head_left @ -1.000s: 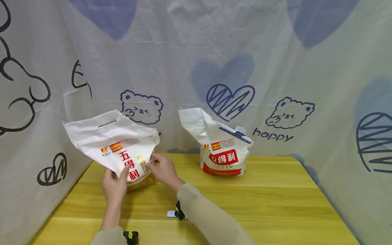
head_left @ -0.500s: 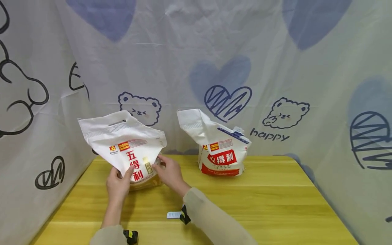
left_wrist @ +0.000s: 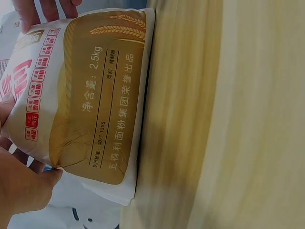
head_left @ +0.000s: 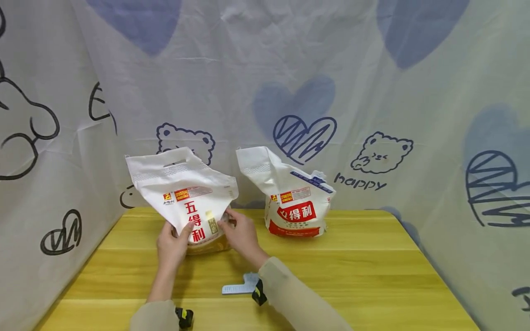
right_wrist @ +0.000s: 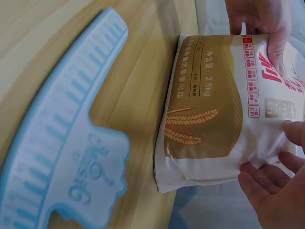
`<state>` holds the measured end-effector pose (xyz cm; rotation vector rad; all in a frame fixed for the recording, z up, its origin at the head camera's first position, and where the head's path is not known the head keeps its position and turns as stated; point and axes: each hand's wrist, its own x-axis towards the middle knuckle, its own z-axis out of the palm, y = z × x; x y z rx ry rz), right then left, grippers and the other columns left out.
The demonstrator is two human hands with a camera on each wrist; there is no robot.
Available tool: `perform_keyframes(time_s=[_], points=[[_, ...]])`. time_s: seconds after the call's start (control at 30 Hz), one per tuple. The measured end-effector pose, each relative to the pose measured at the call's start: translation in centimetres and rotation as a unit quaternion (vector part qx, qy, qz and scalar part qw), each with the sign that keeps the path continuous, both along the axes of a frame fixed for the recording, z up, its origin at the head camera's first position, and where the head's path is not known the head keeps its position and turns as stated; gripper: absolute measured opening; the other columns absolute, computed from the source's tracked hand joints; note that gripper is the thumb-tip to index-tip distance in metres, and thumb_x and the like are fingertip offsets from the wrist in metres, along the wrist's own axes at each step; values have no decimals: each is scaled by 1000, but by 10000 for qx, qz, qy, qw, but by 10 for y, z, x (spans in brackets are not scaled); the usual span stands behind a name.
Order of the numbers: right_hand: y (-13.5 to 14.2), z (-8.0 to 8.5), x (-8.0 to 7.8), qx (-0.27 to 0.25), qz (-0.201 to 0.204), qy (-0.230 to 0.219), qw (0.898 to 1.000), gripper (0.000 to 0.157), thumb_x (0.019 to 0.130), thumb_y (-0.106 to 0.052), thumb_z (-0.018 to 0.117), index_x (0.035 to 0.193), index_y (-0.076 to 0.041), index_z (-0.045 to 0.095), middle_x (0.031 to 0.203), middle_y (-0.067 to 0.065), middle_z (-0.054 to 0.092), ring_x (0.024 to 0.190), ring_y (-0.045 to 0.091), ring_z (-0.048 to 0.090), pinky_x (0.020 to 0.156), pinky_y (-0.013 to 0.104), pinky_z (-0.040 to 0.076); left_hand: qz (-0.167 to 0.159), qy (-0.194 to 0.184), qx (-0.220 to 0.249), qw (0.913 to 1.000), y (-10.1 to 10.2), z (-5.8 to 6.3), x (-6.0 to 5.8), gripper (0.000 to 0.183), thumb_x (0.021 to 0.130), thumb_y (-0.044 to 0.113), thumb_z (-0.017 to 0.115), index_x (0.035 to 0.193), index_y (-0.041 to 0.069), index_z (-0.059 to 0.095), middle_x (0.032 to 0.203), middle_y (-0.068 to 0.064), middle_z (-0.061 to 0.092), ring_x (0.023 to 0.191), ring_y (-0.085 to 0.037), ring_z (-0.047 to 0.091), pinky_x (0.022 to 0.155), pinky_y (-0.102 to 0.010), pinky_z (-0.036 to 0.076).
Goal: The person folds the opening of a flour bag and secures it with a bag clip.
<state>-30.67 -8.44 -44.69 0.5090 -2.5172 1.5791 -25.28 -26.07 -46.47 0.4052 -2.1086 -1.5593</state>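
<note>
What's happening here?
A person holds a white-and-gold flour bag upright on the wooden table, left hand and right hand gripping opposite sides, thumbs in front. The bag's handled top rises above both hands. A second bag stands to the right, a blue strip across it. A light-blue piano-patterned piece lies on the table, in neither hand.

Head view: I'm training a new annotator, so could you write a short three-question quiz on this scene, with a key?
1. True or false: the left hand and right hand touch different bags.

2. What lies on the table, nearer the camera than the held bag?
A) a metal spoon
B) a light-blue piece with a piano-key pattern
C) a red cup

3. Fill in: in the head view, the other bag stands to the ____ of the held one.

Key: 1. False, both touch one bag; 2. B; 3. right.
</note>
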Motion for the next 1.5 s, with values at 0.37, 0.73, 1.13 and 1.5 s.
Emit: perform_keyframes(time_s=[0.37, 0.73, 1.13, 1.5], points=[[25, -2, 2, -148, -391, 117, 9991, 46, 96, -23, 76, 139, -8, 66, 132, 9, 71, 112, 25, 71, 94, 38, 59, -210, -20, -165, 9996, 20, -3, -10, 48, 100, 28, 71, 135, -2, 56, 130, -29, 64, 116, -40, 61, 103, -50, 49], [39, -6, 6, 24, -372, 124, 9992, 44, 97, -27, 75, 137, -9, 67, 130, 8, 71, 111, 23, 70, 97, 41, 58, -439, -110, -371, 9983, 23, -5, -8, 51, 100, 36, 71, 134, 1, 56, 128, -27, 66, 114, -39, 63, 100, -51, 50], [55, -7, 8, -263, 195, 53, 9994, 49, 101, -34, 69, 144, -11, 61, 143, 11, 63, 126, 29, 64, 106, 46, 52, -616, -289, -761, 9948, 17, 3, -5, 57, 99, 35, 72, 141, 2, 53, 143, -28, 55, 138, -47, 48, 117, -62, 34], [68, -3, 14, -727, 618, 218, 9952, 46, 104, -27, 65, 147, -10, 58, 150, 10, 58, 136, 31, 56, 110, 50, 49, -311, -36, -946, 9950, 7, 16, 5, 77, 97, 32, 74, 159, 4, 37, 160, -26, 38, 146, -50, 35, 117, -70, 29]])
